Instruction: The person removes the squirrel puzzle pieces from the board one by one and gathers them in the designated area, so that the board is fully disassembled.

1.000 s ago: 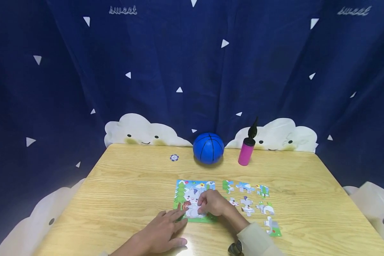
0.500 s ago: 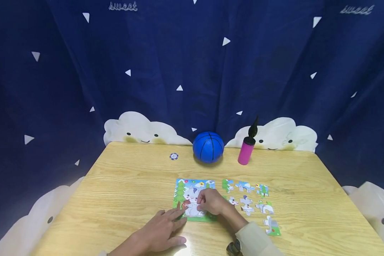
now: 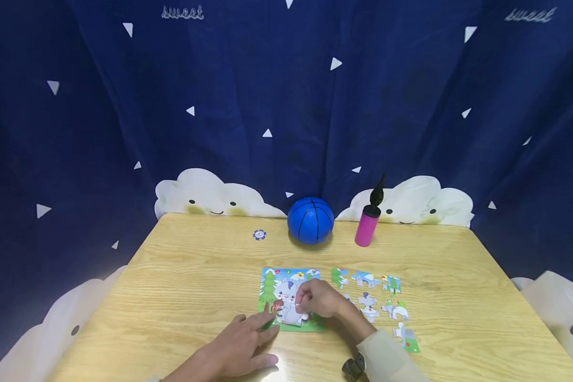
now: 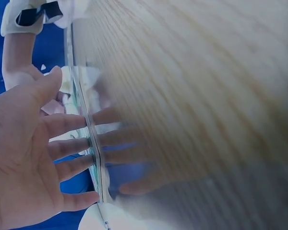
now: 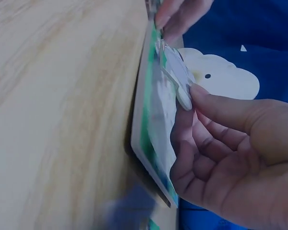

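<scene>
A picture puzzle board (image 3: 267, 289) with a white cartoon animal and green trees lies mid-table. Thumb and fingers of my right hand (image 3: 319, 298) pinch a whitish puzzle piece (image 5: 176, 72) over the board's lower part. In the right wrist view the piece tilts up from the board's face, its far end near the left hand's fingers. My left hand (image 3: 245, 342) lies palm down with fingers spread, fingertips at the board's lower left edge. Seen from the left wrist, its straight fingers (image 4: 69, 143) reach the board's edge.
Several loose puzzle pieces (image 3: 369, 306) lie in rows right of the board. Behind stand a blue ball (image 3: 310, 221) and a pink pump (image 3: 366, 228) with a black top. A poker chip (image 3: 259, 234) lies at the back, before a dark blue curtain (image 3: 234, 106).
The puzzle piece under the right hand has shifted slightly right and now looks lifted from the picture. The right hand has moved a little; the left hand stays at the board's edge.
</scene>
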